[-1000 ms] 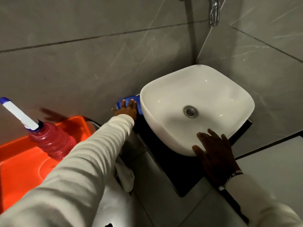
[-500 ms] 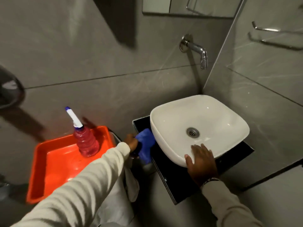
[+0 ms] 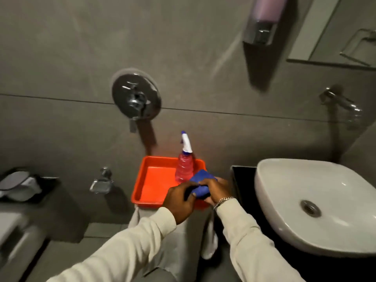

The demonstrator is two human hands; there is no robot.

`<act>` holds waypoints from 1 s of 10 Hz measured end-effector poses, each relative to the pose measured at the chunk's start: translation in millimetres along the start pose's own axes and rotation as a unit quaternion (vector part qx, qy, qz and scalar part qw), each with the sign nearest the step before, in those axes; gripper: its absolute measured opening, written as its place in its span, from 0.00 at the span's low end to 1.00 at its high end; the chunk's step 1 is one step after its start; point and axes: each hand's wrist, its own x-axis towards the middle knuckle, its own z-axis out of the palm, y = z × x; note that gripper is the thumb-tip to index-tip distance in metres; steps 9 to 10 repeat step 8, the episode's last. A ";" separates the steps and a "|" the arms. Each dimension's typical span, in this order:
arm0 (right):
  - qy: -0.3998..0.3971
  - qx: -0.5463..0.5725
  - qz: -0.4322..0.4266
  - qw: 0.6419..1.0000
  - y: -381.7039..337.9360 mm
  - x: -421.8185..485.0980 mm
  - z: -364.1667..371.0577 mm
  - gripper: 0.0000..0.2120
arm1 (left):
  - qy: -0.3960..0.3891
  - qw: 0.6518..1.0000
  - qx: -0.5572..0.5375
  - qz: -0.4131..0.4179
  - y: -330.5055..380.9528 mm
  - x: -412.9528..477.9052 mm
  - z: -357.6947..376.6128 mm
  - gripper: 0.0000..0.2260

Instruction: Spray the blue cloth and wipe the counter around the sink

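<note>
The blue cloth (image 3: pixel 200 183) is bunched between both my hands, above the near right corner of an orange tray (image 3: pixel 154 180). My left hand (image 3: pixel 180 201) grips its lower left side and my right hand (image 3: pixel 216 189) holds its right side. Just behind the cloth, a spray bottle (image 3: pixel 184 163) with pink liquid and a white-and-blue nozzle stands upright in the tray. The white sink basin (image 3: pixel 317 204) sits on a black counter (image 3: pixel 243 180) to the right of my hands.
A round chrome mixer valve (image 3: pixel 136 96) is on the grey wall above the tray. A wall tap (image 3: pixel 343 103) sticks out above the basin, and a soap dispenser (image 3: pixel 261 23) hangs higher up. A chrome holder (image 3: pixel 101 183) and a toilet edge (image 3: pixel 14 226) are at left.
My left hand has carried the blue cloth off the counter's left side to over the tray. My right hand left the basin rim and joined it on the cloth. The view swung left.
</note>
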 end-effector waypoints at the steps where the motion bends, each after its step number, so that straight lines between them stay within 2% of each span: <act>1: -0.027 0.077 -0.004 0.997 6.9 11.6 46.0 0.07 | 0.137 0.975 -0.067 -0.164 -28.3 25.5 -42.0 0.10; 2: -0.055 0.136 0.013 0.989 18.3 28.6 92.9 0.11 | 0.095 0.893 -0.256 -0.358 -66.6 61.0 -70.4 0.03; 3: -0.031 0.143 0.024 0.989 34.9 46.5 123.4 0.15 | 0.119 0.873 -0.277 -0.384 -103.0 88.0 -79.8 0.06; 4: 0.054 -0.022 0.019 0.998 56.0 69.1 138.7 0.10 | 0.138 0.915 -0.127 -0.356 -127.0 109.8 -83.8 0.10; 5: 0.077 -0.217 0.026 0.973 66.9 82.2 138.0 0.06 | 0.040 0.945 -0.016 -0.323 -143.5 123.7 -80.1 0.20; 6: 0.029 -0.363 0.039 0.930 80.3 87.0 137.1 0.16 | -0.088 0.949 0.010 -0.303 -159.7 124.1 -77.5 0.27; 7: 0.019 -0.400 0.028 0.916 67.9 84.0 137.6 0.16 | -0.112 0.959 -0.012 -0.259 -159.9 133.4 -90.9 0.27; 8: 0.011 -0.437 -0.046 0.898 48.5 72.0 143.4 0.14 | -0.051 0.978 -0.030 -0.202 -148.2 143.5 -101.6 0.20; 10: 0.011 -0.437 -0.046 0.898 48.5 72.0 143.4 0.14 | -0.051 0.978 -0.030 -0.202 -148.2 143.5 -101.6 0.20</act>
